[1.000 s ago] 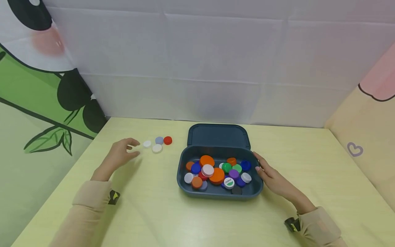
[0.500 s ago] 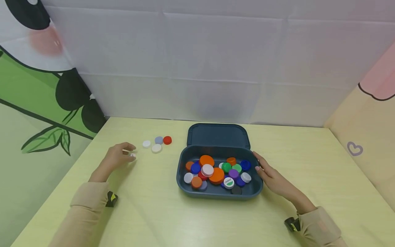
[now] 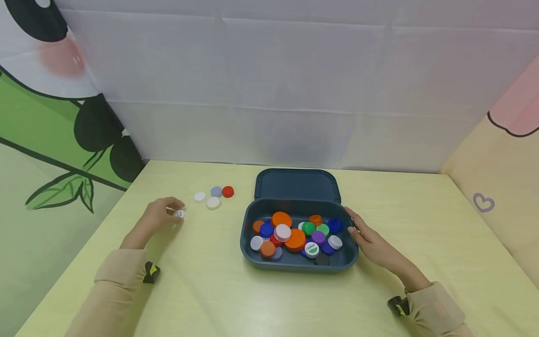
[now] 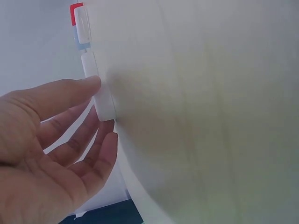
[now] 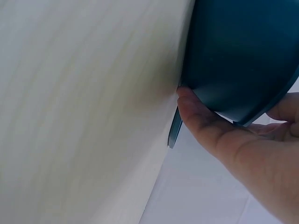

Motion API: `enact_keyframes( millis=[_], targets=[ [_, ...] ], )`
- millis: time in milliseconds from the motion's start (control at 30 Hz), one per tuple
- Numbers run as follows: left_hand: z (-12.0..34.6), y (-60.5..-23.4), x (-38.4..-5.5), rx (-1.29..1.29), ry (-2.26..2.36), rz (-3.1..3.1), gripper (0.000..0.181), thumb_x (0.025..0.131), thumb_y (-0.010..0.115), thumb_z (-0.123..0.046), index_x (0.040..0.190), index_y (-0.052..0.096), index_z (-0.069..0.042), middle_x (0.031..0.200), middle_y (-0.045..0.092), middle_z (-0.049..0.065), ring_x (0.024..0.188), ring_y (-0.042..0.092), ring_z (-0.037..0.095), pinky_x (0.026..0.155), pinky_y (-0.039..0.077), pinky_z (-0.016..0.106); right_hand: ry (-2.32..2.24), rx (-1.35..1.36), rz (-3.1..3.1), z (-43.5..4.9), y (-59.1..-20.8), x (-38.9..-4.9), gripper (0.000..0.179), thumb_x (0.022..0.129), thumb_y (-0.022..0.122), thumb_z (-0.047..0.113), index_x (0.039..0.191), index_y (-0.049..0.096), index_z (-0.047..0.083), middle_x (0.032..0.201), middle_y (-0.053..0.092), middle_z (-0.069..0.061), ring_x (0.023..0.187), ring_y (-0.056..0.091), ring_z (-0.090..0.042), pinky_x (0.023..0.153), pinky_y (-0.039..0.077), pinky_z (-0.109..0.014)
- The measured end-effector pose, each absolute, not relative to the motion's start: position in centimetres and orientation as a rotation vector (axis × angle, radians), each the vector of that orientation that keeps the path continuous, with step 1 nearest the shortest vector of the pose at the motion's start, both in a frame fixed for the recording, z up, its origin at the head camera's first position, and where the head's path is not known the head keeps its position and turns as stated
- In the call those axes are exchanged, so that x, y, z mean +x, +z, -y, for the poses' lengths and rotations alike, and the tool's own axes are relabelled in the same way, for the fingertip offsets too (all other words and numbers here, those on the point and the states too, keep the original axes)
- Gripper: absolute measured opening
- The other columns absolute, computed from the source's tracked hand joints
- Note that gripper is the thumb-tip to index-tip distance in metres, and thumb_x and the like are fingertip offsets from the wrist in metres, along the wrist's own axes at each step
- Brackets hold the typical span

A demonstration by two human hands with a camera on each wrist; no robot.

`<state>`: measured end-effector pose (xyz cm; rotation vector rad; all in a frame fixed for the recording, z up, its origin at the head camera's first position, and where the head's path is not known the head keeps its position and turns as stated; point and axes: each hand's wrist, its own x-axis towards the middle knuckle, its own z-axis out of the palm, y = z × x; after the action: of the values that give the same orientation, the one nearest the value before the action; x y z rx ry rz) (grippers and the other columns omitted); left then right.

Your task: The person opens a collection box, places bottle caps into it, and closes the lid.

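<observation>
In the head view my left hand (image 3: 157, 217) pinches a small white bottle cap (image 3: 179, 214) with marks on its face, low over the left of the table. In the left wrist view the thumb presses the cap's (image 4: 105, 102) edge, with the other fingers curled behind it. My right hand (image 3: 376, 245) holds the right wall of a dark blue lidded box (image 3: 290, 264), some fingers outside and others over the rim. The box's lid (image 3: 296, 183) is folded back. Inside lie several bottle caps in orange, blue, green, purple, white and red.
Left of the box, beyond my left hand, a loose group lies on the table (image 3: 202, 281): a red cap (image 3: 228, 191), a light blue cap (image 3: 216, 191) and two white caps (image 3: 213, 202). A pale cloth backdrop (image 3: 290, 93) stands behind the table's far edge.
My left hand has drawn back slightly from the group of loose caps, and its fingers have closed on a white cap that was not visible before. The right hand has stayed on the box.
</observation>
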<state>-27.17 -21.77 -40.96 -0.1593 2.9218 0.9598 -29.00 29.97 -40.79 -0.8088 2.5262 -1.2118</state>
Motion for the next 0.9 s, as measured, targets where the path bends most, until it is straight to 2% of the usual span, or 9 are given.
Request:
enact_keyframes(
  millis=[400, 600, 900],
  targets=[
    [20.7, -40.2, -27.2, -0.085, 0.969, -2.991, 0.033, 0.081, 0.065, -0.010, 0.110, 0.056, 0.003, 0.111, 0.059, 0.024, 0.100, 0.057, 0.039, 0.078, 0.051, 0.044, -1.208, -0.797, -2.522, -29.9, -40.9, -29.0, 0.053, 0.100, 0.030, 0.021, 0.146, 0.009, 0.005, 0.149, 0.012, -0.026, 0.135, 0.014, -0.048, 0.105, 0.017, -0.063],
    [18.1, -38.4, -27.0, 0.073, 0.998, -3.058, 0.030, 0.078, 0.065, -0.004, 0.107, 0.058, 0.003, 0.108, 0.061, 0.022, 0.098, 0.058, 0.039, 0.080, 0.050, 0.047, -1.204, -0.790, -2.528, -30.0, -40.9, -29.1, 0.053, 0.100, 0.031, 0.021, 0.147, 0.009, 0.006, 0.150, 0.012, -0.026, 0.135, 0.014, -0.048, 0.105, 0.017, -0.063],
    [13.2, -36.4, -26.7, 0.278, 1.029, -3.070, 0.030, 0.078, 0.067, -0.003, 0.107, 0.059, 0.001, 0.107, 0.061, 0.017, 0.098, 0.058, 0.034, 0.083, 0.051, 0.046, -1.208, -0.797, -2.527, -29.9, -41.0, -29.1, 0.053, 0.100, 0.030, 0.022, 0.146, 0.009, 0.004, 0.149, 0.012, -0.026, 0.135, 0.013, -0.048, 0.105, 0.017, -0.063]
  ],
)
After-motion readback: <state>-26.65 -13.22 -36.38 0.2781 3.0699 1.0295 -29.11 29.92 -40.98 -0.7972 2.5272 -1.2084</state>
